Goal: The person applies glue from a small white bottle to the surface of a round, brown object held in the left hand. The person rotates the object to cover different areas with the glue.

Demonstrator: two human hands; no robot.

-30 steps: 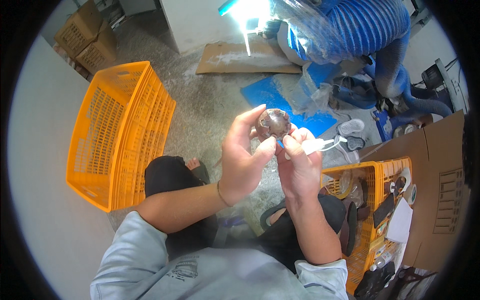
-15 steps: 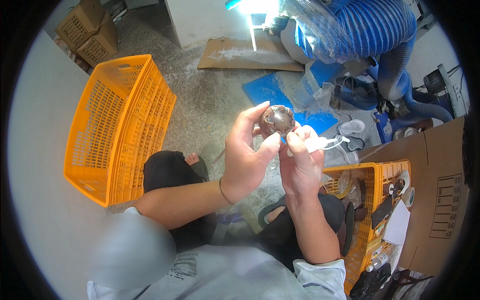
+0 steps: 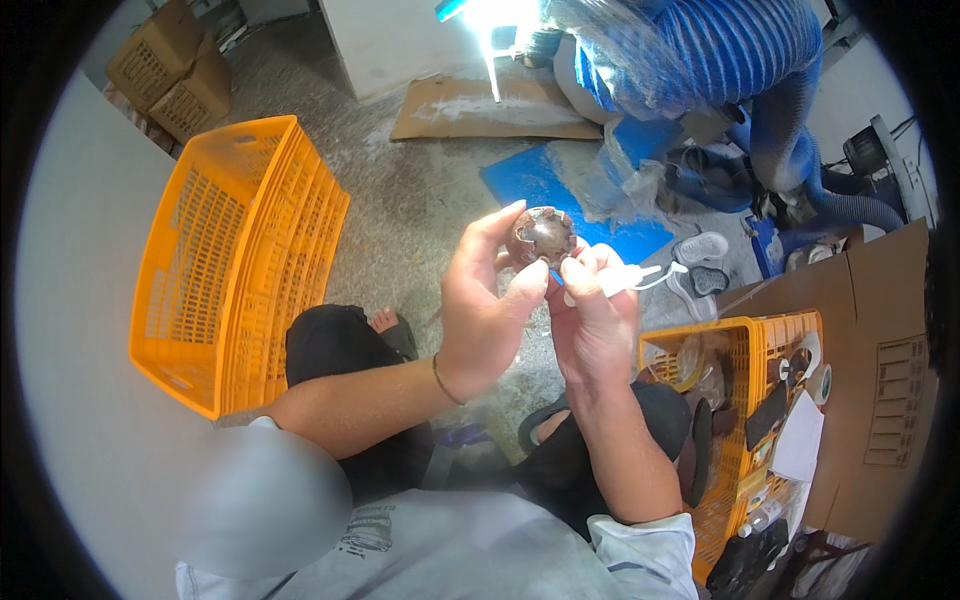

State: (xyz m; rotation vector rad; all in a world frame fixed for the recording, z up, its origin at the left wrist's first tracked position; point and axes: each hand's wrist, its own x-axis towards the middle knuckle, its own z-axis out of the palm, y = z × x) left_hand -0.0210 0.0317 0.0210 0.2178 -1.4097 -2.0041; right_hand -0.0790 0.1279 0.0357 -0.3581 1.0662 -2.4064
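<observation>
Over the floor (image 3: pixel 400 225), the brown ball (image 3: pixel 541 238) has room around its edges; yellow baskets (image 3: pixel 283 285) stand well to its left. The left hand (image 3: pixel 480 318), half curled, grips it. The right hand's (image 3: pixel 594 328) bent fingers hold a white bottle (image 3: pixel 622 280) beside it.

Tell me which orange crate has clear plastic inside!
The crate beside the person's right knee: clear plastic shows inside it. In the stacked crates on the left, only slatted sides show.

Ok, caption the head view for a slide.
Left hand holding a brown ball, right hand close by with a white bottle, orange crates on both sides.
</observation>
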